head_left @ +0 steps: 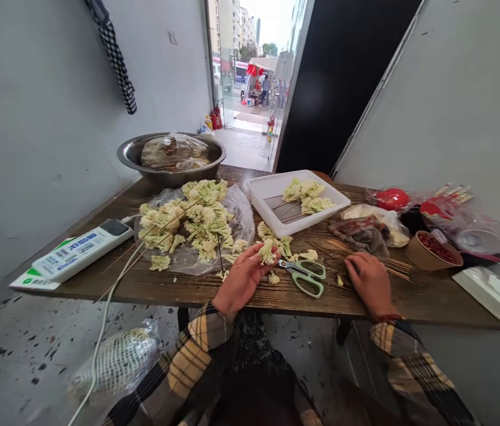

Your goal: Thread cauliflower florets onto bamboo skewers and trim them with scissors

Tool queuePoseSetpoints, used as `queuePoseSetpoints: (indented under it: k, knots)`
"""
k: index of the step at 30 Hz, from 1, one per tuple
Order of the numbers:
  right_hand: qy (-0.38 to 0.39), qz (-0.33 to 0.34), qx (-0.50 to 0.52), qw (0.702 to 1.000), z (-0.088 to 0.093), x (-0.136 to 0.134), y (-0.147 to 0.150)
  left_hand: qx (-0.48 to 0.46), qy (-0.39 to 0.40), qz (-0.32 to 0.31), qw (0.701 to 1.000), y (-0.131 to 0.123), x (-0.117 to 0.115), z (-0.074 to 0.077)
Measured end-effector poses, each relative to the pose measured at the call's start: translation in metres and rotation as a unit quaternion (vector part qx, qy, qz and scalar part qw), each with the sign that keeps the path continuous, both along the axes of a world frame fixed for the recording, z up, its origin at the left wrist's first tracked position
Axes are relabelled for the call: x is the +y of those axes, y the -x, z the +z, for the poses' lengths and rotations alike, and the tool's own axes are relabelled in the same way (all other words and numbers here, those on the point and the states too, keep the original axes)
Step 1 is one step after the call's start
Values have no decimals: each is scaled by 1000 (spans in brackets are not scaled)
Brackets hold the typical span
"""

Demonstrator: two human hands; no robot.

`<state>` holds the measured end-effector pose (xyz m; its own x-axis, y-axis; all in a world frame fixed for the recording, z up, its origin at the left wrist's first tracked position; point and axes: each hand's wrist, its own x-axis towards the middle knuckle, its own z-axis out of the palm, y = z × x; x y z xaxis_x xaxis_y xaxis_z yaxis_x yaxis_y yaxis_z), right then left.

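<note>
My left hand [246, 278] pinches a small cauliflower floret [267, 253] between thumb and fingers, just above the table's front part. Scissors with pale green handles [307, 278] lie right beside that hand. My right hand [369, 285] rests on the table by a bundle of thin wooden skewers [398, 267], its thumb and forefinger apart; the other fingertips are partly hidden. A heap of cauliflower florets [207, 222] lies on a clear plastic bag [241, 207]. Several skewers stick out of the heap to the left. Loose florets [305, 255] lie around the scissors.
A white tray [271, 220] holds skewered florets. At the back left stands a metal basin [128, 155] with bagged things. A brown cloth [360, 234], a paper bowl [427, 257] of red food and a white box [492, 290] are right. A power-strip-like box [85, 251] lies left.
</note>
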<state>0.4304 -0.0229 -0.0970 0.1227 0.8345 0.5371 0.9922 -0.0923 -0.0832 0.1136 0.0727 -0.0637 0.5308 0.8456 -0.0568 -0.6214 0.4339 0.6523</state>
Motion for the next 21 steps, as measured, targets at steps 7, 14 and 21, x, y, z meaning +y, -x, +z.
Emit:
queuePoseSetpoints:
  k: [7, 14, 21]
  knots:
    - [-42, 2, 61, 997, 14, -36, 11, -24, -18, -19, 999, 4, -4, -4]
    - [-28, 45, 241, 969, 17, -54, 81, -17, -7, -21, 1000, 7, -5, 2]
    - [-44, 101, 339, 934, 30, -59, 129, -35, 0, -40, 999, 16, -4, 6]
